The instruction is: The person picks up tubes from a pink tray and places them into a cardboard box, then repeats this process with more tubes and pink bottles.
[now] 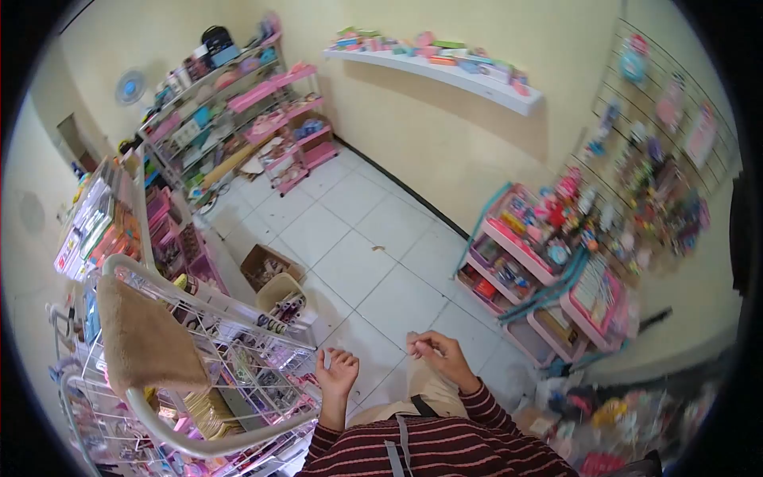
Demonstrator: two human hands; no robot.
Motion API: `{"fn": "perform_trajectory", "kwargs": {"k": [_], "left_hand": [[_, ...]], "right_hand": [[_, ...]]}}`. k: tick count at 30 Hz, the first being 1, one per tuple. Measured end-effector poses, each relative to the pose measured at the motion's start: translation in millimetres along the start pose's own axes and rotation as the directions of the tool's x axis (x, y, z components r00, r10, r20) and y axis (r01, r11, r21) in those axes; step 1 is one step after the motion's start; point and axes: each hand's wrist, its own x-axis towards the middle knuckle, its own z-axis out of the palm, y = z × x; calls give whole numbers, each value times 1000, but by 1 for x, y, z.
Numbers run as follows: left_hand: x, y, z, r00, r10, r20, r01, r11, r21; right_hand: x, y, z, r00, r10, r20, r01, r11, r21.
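My left hand is raised in front of my body with its fingers apart and loosely curled, holding nothing. It is nearest to the white wire rack, without clearly touching it. My right hand hangs over my legs, thumb and fingers drawn together in a pinch. Whatever may be between those fingertips is too small to make out. Close by on the left, a brown plush cloth drapes over the rack's curved white rail. Small packaged goods fill the wire baskets.
A cardboard box and a cream bin stand on the tiled floor. To the right are pink-and-white drawer carts below a wire grid. A white wall shelf and stocked shelving stand behind; bagged goods lie lower right.
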Motion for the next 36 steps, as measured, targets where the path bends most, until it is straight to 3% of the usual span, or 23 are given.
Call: {"fn": "perform_trajectory", "kwargs": {"k": [3, 5, 9, 13, 19, 26, 28, 32, 36], "left_hand": [[30, 8, -10, 986, 144, -85, -147, 989, -35], [56, 4, -1, 957, 183, -223, -203, 977, -68], [111, -11, 48, 980, 116, -159, -135, 984, -116], [163, -11, 101, 980, 196, -36, -197, 980, -23], [226, 23, 144, 936, 342, 83, -325, 930, -170], [311, 97, 160, 894, 447, -35, -441, 862, -251], [336, 114, 185, 867, 497, -48, -494, 841, -221], [398, 146, 252, 850, 525, -28, -526, 849, -43], [463, 171, 317, 898, 439, 23, -438, 898, -45]], "right_hand": [[61, -3, -28, 997, -20, 76, 33, 985, -169], [99, -9, -41, 993, -39, 108, 57, 984, -169], [166, -13, -64, 994, 12, 111, 1, 993, -120], [239, -4, -72, 976, 54, 213, -35, 995, -92], [345, 22, -54, 914, 98, 394, -56, 992, -115], [479, 24, -38, 881, 95, 463, 4, 978, -209], [519, 18, -35, 851, 108, 514, 86, 937, -338], [597, 3, -32, 885, 76, 460, 127, 910, -394], [646, 2, -35, 951, 68, 301, 65, 909, -411]]}}
